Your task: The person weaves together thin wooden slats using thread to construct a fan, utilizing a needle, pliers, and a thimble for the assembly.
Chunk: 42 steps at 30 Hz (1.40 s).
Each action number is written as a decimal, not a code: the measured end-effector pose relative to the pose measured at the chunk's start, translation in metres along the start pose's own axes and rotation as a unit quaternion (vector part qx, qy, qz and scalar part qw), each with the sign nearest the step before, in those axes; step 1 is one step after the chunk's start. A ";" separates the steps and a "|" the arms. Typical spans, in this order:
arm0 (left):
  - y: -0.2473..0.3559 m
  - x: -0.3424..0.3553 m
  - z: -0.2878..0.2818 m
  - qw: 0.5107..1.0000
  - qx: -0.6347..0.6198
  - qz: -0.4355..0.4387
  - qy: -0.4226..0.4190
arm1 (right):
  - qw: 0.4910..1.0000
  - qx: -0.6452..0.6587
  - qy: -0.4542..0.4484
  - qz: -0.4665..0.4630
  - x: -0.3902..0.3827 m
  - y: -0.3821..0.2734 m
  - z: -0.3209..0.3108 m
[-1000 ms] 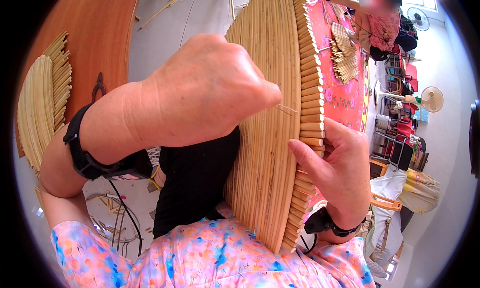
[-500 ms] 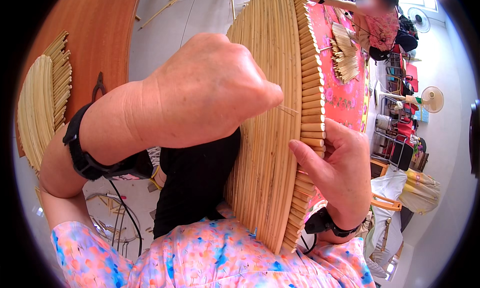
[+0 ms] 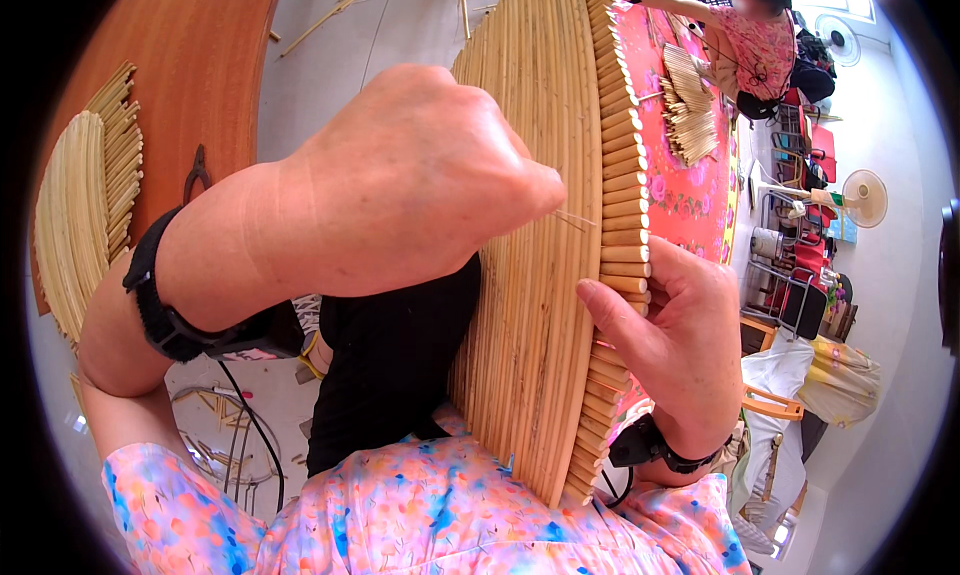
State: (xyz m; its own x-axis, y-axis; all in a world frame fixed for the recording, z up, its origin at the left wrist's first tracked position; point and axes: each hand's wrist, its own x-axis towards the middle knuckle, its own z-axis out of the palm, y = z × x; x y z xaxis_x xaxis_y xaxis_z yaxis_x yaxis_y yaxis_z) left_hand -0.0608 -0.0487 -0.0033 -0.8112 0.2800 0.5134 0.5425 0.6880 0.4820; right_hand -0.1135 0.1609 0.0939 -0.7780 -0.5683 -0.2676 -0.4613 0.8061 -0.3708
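Note:
A panel of straw-coloured reed stalks [image 3: 540,125], laid tightly side by side, stands tilted across my lap. Along its right side runs a row of round cut stalk ends. My left hand [image 3: 430,180] is closed in a pinch over the panel's face. A thin pale strand [image 3: 577,219] shows just past its thumb, running toward the row of ends; whether it is thread, wire or fibre I cannot tell. With the thumb on the face and the fingers behind, my right hand [image 3: 675,340] grips the panel's right edge. Those fingers are partly hidden.
On the brown wooden board [image 3: 225,65] at left lie another reed piece [image 3: 75,215] and dark pliers [image 3: 198,170]. A red flowered cloth [image 3: 690,205] bears more reed pieces [image 3: 690,105]. Another person [image 3: 755,50] sits beyond. Stalk scraps and a wire hoop [image 3: 235,455] lie lower left.
Both hands and the panel stay nearly in place. The thin strand by my left thumb has shifted slightly, and the other person has moved a little.

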 end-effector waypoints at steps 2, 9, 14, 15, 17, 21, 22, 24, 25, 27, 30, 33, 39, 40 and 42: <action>0.001 0.000 -0.001 1.000 -0.003 -0.001 -0.002 | 1.000 0.019 0.007 -0.005 0.000 0.003 0.003; 0.001 0.000 -0.001 1.000 0.002 -0.001 -0.005 | 1.000 0.003 -0.001 0.004 0.000 0.001 0.001; 0.003 0.002 -0.003 1.000 0.015 0.000 -0.013 | 1.000 0.023 0.008 -0.004 0.000 0.003 0.004; 0.004 0.002 -0.003 1.000 0.017 -0.001 -0.016 | 1.000 0.024 0.008 -0.005 0.000 0.004 0.004; 0.004 0.001 -0.003 1.000 0.008 0.002 -0.008 | 1.000 0.026 0.009 -0.007 0.000 0.005 0.005; 0.003 0.001 -0.004 1.000 0.014 -0.001 -0.008 | 0.999 0.030 0.011 -0.015 0.000 0.006 0.005; 0.003 0.001 -0.003 1.000 0.014 0.001 -0.004 | 0.999 0.025 0.011 -0.017 0.000 0.006 0.005; 0.003 0.001 -0.002 1.000 0.014 0.003 0.005 | 1.000 0.020 0.010 -0.018 0.000 0.006 0.005; 0.004 0.001 -0.002 1.000 0.015 0.003 0.003 | 1.000 0.020 0.010 -0.018 0.000 0.006 0.005; 0.003 0.001 -0.003 1.000 0.012 0.003 0.000 | 1.000 0.016 0.008 -0.012 0.000 0.005 0.004; 0.002 0.002 -0.004 1.000 0.029 0.010 -0.004 | 1.000 0.011 0.006 -0.010 0.001 0.004 0.004; -0.001 0.005 -0.005 0.999 0.038 0.037 -0.001 | 1.000 0.007 0.006 -0.011 0.000 0.005 0.004; -0.001 0.010 -0.003 0.999 0.032 0.035 -0.025 | 0.999 0.023 0.010 -0.026 0.000 0.007 0.006; 0.000 0.010 -0.003 0.999 0.027 0.033 -0.018 | 0.999 0.021 0.012 -0.032 -0.001 0.008 0.006; 0.001 0.008 0.000 0.999 0.017 0.030 -0.004 | 0.999 0.016 0.005 -0.037 -0.001 0.010 0.006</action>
State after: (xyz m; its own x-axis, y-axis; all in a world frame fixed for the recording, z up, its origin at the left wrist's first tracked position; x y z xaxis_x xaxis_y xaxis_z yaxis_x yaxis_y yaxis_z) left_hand -0.0668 -0.0464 0.0013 -0.7792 0.3264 0.5351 0.5825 0.6922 0.4261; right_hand -0.1143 0.1688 0.0848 -0.7472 -0.6236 -0.2297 -0.5034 0.7568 -0.4170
